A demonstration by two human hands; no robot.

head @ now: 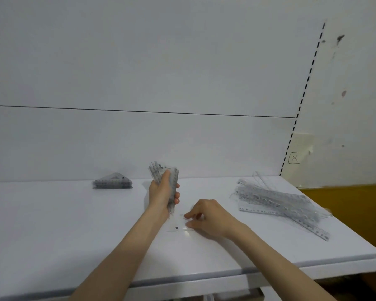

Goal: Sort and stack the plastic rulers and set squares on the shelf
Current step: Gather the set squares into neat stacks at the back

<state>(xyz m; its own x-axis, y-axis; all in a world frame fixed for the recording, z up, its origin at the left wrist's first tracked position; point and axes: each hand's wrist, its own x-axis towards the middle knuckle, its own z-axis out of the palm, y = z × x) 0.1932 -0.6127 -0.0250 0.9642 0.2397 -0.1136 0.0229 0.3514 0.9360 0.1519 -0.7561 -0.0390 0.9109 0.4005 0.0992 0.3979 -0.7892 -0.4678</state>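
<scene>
Spanning the view, the white shelf (52, 224) is carrying a loose pile of rulers (280, 203) at right and a neat stack of set squares (113, 182) at back left. The left hand (161, 194) is gripping an upright bundle of clear pieces (164, 172). The right hand (208, 216) is the nearer one, lying palm-down just right of a flat clear piece (178, 227). Its curled fingers (190, 215) appear to be pinching that piece's near end, long axis seemingly left-right.

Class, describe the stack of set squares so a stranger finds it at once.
On the white shelf, look to the back left. The stack of set squares lies there: a neat triangular pile, unlike the loose heap of long rulers at right.
</scene>
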